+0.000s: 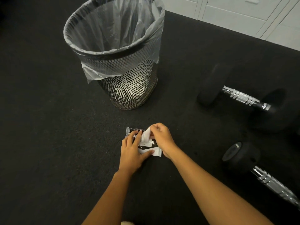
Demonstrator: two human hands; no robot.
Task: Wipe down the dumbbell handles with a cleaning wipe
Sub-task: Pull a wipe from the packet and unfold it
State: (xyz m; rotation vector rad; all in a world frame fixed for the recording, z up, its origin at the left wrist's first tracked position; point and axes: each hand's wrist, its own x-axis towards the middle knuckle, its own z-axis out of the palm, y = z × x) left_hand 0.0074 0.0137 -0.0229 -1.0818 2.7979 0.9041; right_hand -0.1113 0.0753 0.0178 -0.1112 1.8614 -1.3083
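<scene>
Two lie right of me on the floor (48, 143), the far dumbbell (243, 97) and the near dumbbell (238, 157), handles slanting from far-left to near-right, closest to my right hand (160, 135), which pinches the wipe (145, 135) up from the packet (129, 132) that my flat left hand (131, 151) pins down.

Two dumbbells lie by the right edge of the floor (48, 127): the far dumbbell (245, 97) and the near dumbbell (240, 157). One wire bin (129, 85) has one clear bag (113, 30). There is one dark packet (129, 132) and one white wipe (146, 137). There are two hands, the left hand (131, 151) and the right hand (162, 137).
</scene>
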